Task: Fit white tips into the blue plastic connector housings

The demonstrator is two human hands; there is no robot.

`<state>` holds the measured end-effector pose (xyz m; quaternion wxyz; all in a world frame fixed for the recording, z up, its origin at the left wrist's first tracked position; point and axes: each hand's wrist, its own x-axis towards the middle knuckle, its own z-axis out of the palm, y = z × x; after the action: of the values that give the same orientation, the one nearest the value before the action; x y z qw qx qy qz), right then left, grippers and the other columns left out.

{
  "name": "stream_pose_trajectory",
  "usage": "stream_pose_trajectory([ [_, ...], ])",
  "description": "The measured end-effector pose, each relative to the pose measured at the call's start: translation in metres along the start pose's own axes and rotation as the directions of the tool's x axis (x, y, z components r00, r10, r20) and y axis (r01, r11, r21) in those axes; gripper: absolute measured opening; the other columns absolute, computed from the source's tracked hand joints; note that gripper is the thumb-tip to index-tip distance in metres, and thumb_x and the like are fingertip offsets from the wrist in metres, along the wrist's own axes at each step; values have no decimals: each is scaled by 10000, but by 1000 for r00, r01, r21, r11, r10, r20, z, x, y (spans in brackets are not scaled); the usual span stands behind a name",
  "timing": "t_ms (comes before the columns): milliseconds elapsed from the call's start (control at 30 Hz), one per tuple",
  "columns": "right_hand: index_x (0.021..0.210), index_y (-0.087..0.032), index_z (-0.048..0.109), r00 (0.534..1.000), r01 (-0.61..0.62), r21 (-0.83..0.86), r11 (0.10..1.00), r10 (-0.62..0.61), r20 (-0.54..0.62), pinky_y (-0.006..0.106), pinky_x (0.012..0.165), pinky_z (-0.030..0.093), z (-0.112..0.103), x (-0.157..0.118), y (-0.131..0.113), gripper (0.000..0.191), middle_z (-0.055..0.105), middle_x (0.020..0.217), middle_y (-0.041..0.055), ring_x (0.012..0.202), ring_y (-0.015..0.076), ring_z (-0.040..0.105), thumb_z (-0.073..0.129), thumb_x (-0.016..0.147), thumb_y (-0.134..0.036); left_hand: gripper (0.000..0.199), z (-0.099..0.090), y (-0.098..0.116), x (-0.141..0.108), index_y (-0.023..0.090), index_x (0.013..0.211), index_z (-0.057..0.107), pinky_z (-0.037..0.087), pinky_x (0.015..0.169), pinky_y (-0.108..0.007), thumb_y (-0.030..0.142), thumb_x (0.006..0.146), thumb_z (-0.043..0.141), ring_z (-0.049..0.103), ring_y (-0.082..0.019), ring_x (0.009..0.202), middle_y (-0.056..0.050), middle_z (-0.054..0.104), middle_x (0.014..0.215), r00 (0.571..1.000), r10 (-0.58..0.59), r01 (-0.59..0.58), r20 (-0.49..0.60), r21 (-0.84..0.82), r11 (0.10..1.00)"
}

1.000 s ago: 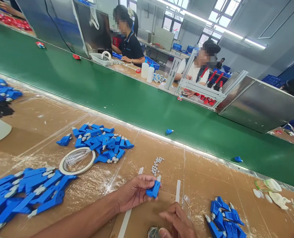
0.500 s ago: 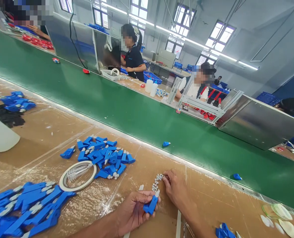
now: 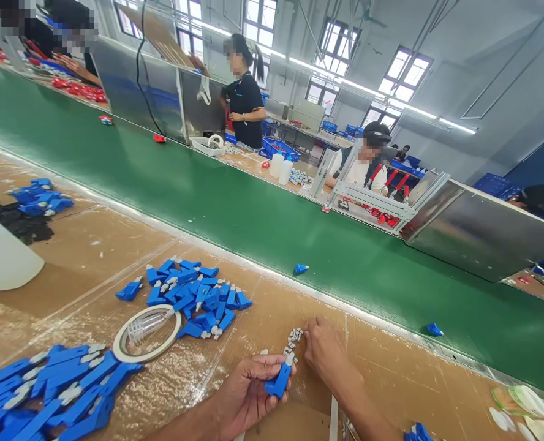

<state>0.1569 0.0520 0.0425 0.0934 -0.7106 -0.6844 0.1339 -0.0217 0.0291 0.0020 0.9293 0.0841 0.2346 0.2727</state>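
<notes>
A left hand (image 3: 247,395) grasps an angular, smooth blue piece (image 3: 279,381), pale tip up, over shiny brown cardboard (image 3: 382,349). Beside it, a right hand (image 3: 324,349) reaches chunky grey bits (image 3: 294,337), seemingly picking, which calls for a fine pinch; whether it grips one cannot be told. Beyond stretches a flat green belt (image 3: 235,214).

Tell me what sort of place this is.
Probably a factory assembly line: a long green conveyor belt carries small parts, people work at benches across it, and piles of matching blue pieces lie on the near table.
</notes>
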Motion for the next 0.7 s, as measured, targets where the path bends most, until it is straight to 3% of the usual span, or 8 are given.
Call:
stream_pose_trajectory([
  [100, 784, -168, 639, 999, 37, 195, 980, -37, -8, 305, 637, 519, -10, -19, 3, 230, 713, 782, 82, 721, 219, 693, 455, 922, -146, 104, 1, 0, 0, 95, 760, 730, 490, 509, -142, 159, 705, 792, 671, -114, 590, -58, 690, 674, 999, 42, -42, 14, 6, 999],
  [167, 807, -174, 623, 998, 31, 455, 890, -52, 32, 278, 581, 534, -11, -37, 6, 282, 688, 714, 42, 642, 183, 672, 450, 968, -328, 185, 2, -2, 0, 95, 791, 746, 496, 527, -152, 197, 672, 844, 669, -115, 609, -60, 697, 696, 998, 58, -59, 35, 8, 998],
  [233, 814, -165, 635, 993, -64, 780, 622, -38, 112, 263, 565, 534, -6, -55, 6, 358, 664, 688, 30, 609, 158, 640, 572, 913, -504, 264, 2, -6, -1, 90, 819, 755, 495, 526, -161, 242, 644, 880, 658, -112, 605, -62, 694, 701, 995, 73, -74, 64, 17, 997],
  [300, 795, -157, 653, 982, -168, 930, 326, -31, 188, 243, 552, 517, 3, -69, 6, 433, 642, 660, 19, 585, 136, 611, 716, 796, -585, 291, 2, -10, -1, 88, 834, 757, 500, 533, -172, 279, 653, 882, 649, -110, 608, -67, 690, 711, 992, 81, -86, 101, 44, 995],
  [367, 766, -152, 661, 976, -206, 959, 195, -30, 216, 210, 519, 484, 13, -77, 5, 456, 623, 625, 5, 545, 111, 586, 777, 738, -592, 295, 1, -14, -2, 90, 831, 757, 502, 533, -180, 310, 671, 873, 648, -116, 618, -70, 686, 717, 985, 79, -91, 152, 77, 993],
  [467, 731, -150, 662, 976, -210, 966, 149, -19, 215, 189, 497, 456, 22, -80, 6, 454, 617, 596, -1, 508, 94, 564, 789, 735, -586, 318, -1, -18, 0, 91, 824, 754, 494, 519, -187, 346, 673, 871, 642, -122, 619, -80, 687, 724, 977, 76, -100, 198, 111, 989],
  [700, 757, -162, 669, 965, -256, 954, 154, -13, 261, 236, 524, 513, 22, -87, 4, 470, 616, 586, 0, 491, 109, 558, 776, 731, -619, 345, -4, -22, 4, 105, 803, 745, 464, 487, -192, 383, 650, 880, 632, -131, 603, -72, 679, 693, 976, 93, -122, 197, 138, 983],
])
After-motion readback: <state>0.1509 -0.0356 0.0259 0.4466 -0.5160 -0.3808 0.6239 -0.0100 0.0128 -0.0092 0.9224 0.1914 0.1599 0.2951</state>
